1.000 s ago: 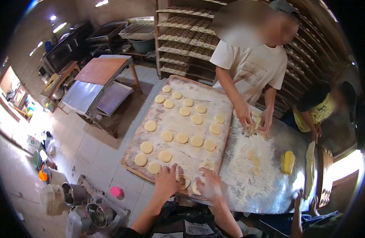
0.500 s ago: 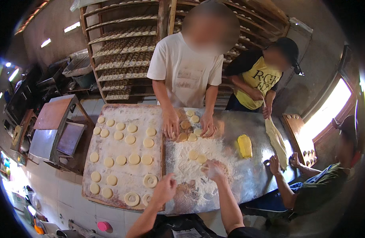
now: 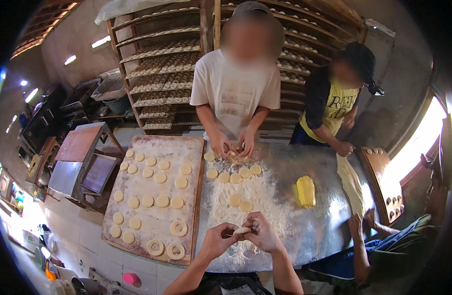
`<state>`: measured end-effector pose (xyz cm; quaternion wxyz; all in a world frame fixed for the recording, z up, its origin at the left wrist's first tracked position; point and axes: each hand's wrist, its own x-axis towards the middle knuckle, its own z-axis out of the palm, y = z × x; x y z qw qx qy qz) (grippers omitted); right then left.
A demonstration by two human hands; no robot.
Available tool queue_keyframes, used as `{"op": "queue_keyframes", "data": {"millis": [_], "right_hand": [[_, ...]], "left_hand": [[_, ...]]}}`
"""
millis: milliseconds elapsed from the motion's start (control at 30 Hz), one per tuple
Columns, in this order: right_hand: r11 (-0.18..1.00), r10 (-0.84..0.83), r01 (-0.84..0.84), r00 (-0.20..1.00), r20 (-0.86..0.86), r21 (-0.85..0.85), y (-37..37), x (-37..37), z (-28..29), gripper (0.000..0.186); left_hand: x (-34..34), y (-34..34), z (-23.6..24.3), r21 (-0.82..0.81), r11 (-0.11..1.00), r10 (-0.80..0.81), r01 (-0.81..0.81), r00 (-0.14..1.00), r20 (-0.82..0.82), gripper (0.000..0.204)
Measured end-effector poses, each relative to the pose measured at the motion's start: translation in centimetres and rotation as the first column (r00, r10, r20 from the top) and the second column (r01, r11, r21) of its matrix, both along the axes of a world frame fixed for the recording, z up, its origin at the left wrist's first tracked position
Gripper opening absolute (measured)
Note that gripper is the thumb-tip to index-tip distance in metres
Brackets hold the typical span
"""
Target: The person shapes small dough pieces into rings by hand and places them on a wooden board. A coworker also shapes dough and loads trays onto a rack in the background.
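Together, the left hand (image 3: pixel 218 241) and right hand (image 3: pixel 264 235) pinch one dough piece (image 3: pixel 242 230) — over the floured metal table (image 3: pixel 312 228)

Item, 2 o'clock: yellow shirt (image 3: pixel 330 119), bearing large dark capitals (image 3: pixel 341 102) in two rows across the chest, partly lost in folds. Item, 12 o'clock: white shirt (image 3: pixel 213 83), with a faded brownish chest print (image 3: pixel 237 101), illegible. Item, 6 o'clock: black garment (image 3: pixel 213 286), with small pale lettering (image 3: pixel 238 289), too small to read.
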<state>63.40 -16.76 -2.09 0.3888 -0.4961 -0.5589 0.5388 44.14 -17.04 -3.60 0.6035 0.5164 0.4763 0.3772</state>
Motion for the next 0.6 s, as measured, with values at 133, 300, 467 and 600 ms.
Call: {"op": "queue_keyframes", "data": {"millis": [133,300,467,600], "right_hand": [[0.936,-0.259,0.125,0.877,0.406,0.328,1.1,-2.9,-0.8,0.066],[0.985,0.143,-0.119,0.967,-0.21,0.122,2.1,-3.5,-3.3,0.064],[0.913,0.195,-0.408,0.36,-0.912,0.035,1.7,-2.6,-3.7,0.045],[0.92,0.016,-0.312,0.632,-0.775,-0.236,1.3,-5.4,-2.5,0.051]], "left_hand": [[0.8,-0.5,1.3,0.433,0.901,0.129,0.003,0.952,-0.276,0.034],[2.0,-0.6,1.2,0.753,0.631,0.569,-0.185,0.771,-0.288,0.052],[0.9,-1.7,0.3,0.275,0.864,0.357,-0.422,0.898,0.256,0.048],[-0.8,-2.8,-0.8,0.185,0.881,0.099,-0.435,0.552,0.828,0.041]]}}
